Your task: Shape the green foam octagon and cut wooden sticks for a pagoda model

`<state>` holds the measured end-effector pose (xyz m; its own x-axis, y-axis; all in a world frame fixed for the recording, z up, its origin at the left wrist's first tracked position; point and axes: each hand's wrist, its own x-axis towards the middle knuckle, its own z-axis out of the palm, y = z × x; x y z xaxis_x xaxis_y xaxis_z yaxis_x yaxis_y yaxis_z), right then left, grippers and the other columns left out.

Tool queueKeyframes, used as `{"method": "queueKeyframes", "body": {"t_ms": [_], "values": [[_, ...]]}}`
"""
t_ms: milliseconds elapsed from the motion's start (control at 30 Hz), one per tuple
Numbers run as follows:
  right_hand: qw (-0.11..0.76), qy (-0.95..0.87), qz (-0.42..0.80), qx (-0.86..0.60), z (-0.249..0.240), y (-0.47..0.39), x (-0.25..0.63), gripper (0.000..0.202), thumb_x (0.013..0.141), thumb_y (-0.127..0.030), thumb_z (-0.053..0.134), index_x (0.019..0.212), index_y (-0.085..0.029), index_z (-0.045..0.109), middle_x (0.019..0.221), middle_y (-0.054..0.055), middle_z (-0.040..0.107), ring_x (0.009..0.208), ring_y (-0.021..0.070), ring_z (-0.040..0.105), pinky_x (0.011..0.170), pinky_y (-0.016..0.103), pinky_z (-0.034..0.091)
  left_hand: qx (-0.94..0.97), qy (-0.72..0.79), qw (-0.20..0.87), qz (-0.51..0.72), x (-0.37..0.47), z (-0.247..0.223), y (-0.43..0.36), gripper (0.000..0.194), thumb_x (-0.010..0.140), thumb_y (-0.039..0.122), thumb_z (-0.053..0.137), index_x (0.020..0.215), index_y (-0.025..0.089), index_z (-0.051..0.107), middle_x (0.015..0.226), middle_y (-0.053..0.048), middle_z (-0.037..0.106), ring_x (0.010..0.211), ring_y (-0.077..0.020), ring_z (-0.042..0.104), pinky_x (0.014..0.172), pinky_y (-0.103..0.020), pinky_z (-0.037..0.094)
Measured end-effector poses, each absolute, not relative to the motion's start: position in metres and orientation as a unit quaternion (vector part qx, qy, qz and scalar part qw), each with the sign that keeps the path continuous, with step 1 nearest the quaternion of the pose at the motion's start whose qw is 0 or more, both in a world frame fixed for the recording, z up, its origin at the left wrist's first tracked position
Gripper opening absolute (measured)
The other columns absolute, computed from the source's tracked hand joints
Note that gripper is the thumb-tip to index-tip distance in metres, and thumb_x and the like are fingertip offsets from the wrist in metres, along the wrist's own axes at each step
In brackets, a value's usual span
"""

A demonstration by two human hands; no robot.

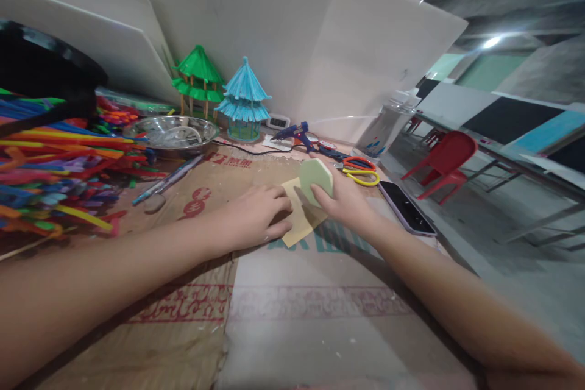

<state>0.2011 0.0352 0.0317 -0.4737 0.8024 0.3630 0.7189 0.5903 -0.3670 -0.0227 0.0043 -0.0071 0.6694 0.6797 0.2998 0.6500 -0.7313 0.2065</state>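
Note:
A thin pale green piece (316, 181) with angled edges, about palm-sized, is tilted upright in my right hand (345, 198). The thumb lies on its near side and the other fingers are hidden behind it. Under it on the table is a square of yellow paper (295, 225). My left hand (262, 216) rests palm down at the left edge of this paper, its fingertips touching it, with a gap between thumb and forefinger. Orange-and-yellow-handled scissors (361, 172) lie just beyond my right hand.
A pile of coloured pipe cleaners (59, 170) and a metal bowl (171, 134) stand left. Behind are a green pavilion model (200, 76), a blue one (244, 97) and a blue glue gun (295, 133). A phone (406, 207) and a clear container (386, 125) are right.

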Motion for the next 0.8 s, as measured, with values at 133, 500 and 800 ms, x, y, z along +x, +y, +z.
{"method": "queueKeyframes", "body": {"t_ms": [133,500,800], "values": [[0.24,-0.863,0.09,-0.435,0.028,0.04,0.201,0.053,0.083,-0.023,0.052,0.135,-0.014,0.057,0.126,0.015,0.07,0.111,0.0308,0.066,0.098,0.047,0.051,0.912,0.363,0.05,0.185,-0.022,-0.007,0.004,0.024,0.095,0.036,0.056,0.105,0.017,0.069,0.106,-0.01,0.065,0.1,-0.0272,0.062,0.089,-0.041,0.047],[0.245,-0.854,0.094,-0.449,0.031,0.041,0.201,0.039,0.082,-0.023,0.051,0.118,-0.016,0.063,0.121,0.015,0.071,0.108,0.0313,0.066,0.096,0.048,0.05,0.91,0.368,0.056,0.183,-0.024,-0.006,0.002,0.025,0.096,0.036,0.054,0.106,0.018,0.068,0.107,-0.01,0.064,0.103,-0.0267,0.061,0.09,-0.041,0.048],[0.336,-0.682,0.465,-0.453,0.037,0.029,0.208,0.03,0.078,-0.044,0.067,0.092,-0.019,0.061,0.067,0.001,0.06,0.049,0.0125,0.046,0.043,0.026,0.039,0.879,0.403,0.095,0.237,-0.024,-0.012,0.001,0.025,0.094,0.035,0.054,0.109,0.018,0.063,0.108,-0.011,0.066,0.108,-0.0291,0.06,0.096,-0.046,0.049]]}}
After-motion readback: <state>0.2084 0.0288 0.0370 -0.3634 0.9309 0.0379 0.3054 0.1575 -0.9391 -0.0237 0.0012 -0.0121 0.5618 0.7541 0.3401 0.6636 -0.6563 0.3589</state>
